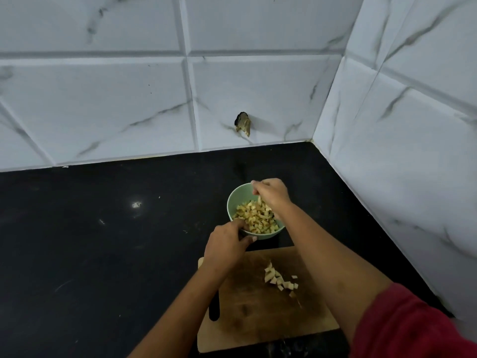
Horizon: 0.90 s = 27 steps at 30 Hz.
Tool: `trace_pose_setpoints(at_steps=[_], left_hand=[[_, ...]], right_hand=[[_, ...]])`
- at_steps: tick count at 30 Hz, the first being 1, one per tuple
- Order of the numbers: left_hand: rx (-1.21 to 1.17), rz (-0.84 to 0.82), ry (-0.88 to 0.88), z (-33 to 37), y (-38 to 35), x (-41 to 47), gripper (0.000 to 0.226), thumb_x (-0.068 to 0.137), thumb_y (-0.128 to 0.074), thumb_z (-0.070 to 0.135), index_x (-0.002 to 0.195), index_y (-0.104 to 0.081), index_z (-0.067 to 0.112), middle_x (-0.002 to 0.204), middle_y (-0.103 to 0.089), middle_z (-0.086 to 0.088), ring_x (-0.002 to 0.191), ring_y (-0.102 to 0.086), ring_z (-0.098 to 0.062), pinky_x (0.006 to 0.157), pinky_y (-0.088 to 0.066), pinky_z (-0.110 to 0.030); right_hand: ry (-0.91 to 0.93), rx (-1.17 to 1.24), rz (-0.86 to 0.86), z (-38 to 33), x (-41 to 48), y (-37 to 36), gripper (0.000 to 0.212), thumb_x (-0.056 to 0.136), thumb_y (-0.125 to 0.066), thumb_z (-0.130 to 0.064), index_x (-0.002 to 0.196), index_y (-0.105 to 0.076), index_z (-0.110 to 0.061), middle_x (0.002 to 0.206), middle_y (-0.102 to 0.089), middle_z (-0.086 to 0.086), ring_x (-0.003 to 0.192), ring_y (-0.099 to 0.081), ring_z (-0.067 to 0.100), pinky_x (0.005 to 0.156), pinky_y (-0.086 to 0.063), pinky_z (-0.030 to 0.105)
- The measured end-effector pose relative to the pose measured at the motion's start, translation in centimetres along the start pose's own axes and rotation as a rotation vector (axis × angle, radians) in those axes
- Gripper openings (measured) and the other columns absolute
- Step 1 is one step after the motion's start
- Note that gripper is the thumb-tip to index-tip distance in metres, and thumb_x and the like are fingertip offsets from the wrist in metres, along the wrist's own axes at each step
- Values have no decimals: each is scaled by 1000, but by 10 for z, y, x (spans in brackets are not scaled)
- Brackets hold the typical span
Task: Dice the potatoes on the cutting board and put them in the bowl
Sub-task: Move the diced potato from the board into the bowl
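A pale green bowl stands on the black counter just beyond the wooden cutting board. It is filled with diced potato. My left hand grips the bowl's near rim, fingers over the edge and thumb on the outer wall. Above the bowl's right side hangs my right hand, its fingers drooping loosely towards the dice, with a few pieces just under the fingertips. A small heap of potato dice lies on the board's right half.
A black knife handle lies along the board's left edge, partly under my left forearm. Marble-look tiled walls close off the back and right and meet in a corner. The black counter extends to the left.
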<state>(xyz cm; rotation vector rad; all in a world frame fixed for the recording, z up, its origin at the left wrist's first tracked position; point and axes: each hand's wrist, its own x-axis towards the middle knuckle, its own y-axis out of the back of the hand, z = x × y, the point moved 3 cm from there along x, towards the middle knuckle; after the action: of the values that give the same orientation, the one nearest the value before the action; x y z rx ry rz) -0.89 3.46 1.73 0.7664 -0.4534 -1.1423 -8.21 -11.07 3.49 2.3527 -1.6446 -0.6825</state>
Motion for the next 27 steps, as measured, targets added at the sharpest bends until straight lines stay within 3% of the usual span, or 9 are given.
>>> trace_pose_setpoints(at_steps=[2, 4, 9, 11, 14, 18, 21, 24, 27], left_hand=[[-4, -20, -16, 0, 3, -3, 12, 85, -68, 32, 91, -60, 25, 90, -61, 11, 82, -57, -3, 74, -52, -25], [-21, -48, -17, -1, 4, -4, 13, 85, -69, 32, 94, -62, 25, 91, -59, 12, 84, -57, -2, 75, -51, -23], [-48, -117, -29, -1, 4, -7, 11, 86, -67, 32, 95, -64, 27, 96, -61, 12, 88, -57, -1, 78, -52, -23], [-69, -145, -24, -3, 4, -8, 13, 87, -66, 32, 99, -65, 26, 95, -59, 13, 89, -57, -1, 80, -52, -23], [-111, -175, -26, -6, 5, -12, 19, 89, -64, 31, 108, -64, 27, 102, -62, 11, 93, -59, -1, 83, -54, -26], [-242, -33, -18, -9, 8, -31, 31, 91, -61, 26, 121, -55, 32, 99, -65, 14, 88, -63, 2, 78, -56, -23], [-416, 126, -51, -11, 1, -52, 27, 93, -57, 17, 117, -53, 30, 93, -69, 15, 84, -64, 4, 71, -55, -19], [-615, 161, 12, -9, -15, -72, 18, 94, -53, 8, 103, -55, 25, 93, -69, 14, 93, -64, 3, 78, -52, -17], [-774, 53, 125, -3, -34, -81, 18, 96, -49, 7, 98, -62, 21, 99, -68, 10, 99, -63, -4, 85, -51, -22]], right_hand=[[33, 100, 32, -3, -1, 0, 38, 95, -56, -36, 67, -62, -12, 67, -64, 4, 66, -61, 16, 64, -52, 31], [55, 236, 90, -8, -3, 3, 40, 97, -52, -38, 69, -59, -10, 61, -60, 3, 58, -59, 13, 59, -56, 30], [190, 189, 200, -18, -7, 8, 49, 97, -45, -48, 63, -46, -13, 56, -44, 0, 47, -41, 11, 43, -36, 24], [226, 41, 153, -18, -10, 7, 57, 94, -40, -61, 57, -41, -17, 56, -44, -1, 52, -42, 13, 52, -37, 30], [147, -182, -79, -16, -13, 2, 67, 90, -33, -70, 60, -57, -14, 70, -63, -2, 70, -59, 16, 77, -47, 38], [220, -423, -139, -12, -16, 6, 33, 96, -52, -38, 76, -69, -19, 85, -70, 1, 80, -65, 16, 87, -52, 41], [307, -431, -153, -9, -28, 11, 6, 86, -69, -15, 87, -66, -20, 87, -64, -6, 84, -62, 11, 82, -53, 30], [310, -209, -39, -2, -49, 21, 10, 86, -67, -11, 93, -64, -18, 91, -61, -7, 86, -59, 6, 72, -47, 17], [158, 172, 191, 12, -74, 42, 12, 91, -60, -12, 93, -65, -22, 93, -65, -4, 85, -61, 6, 68, -48, 18]])
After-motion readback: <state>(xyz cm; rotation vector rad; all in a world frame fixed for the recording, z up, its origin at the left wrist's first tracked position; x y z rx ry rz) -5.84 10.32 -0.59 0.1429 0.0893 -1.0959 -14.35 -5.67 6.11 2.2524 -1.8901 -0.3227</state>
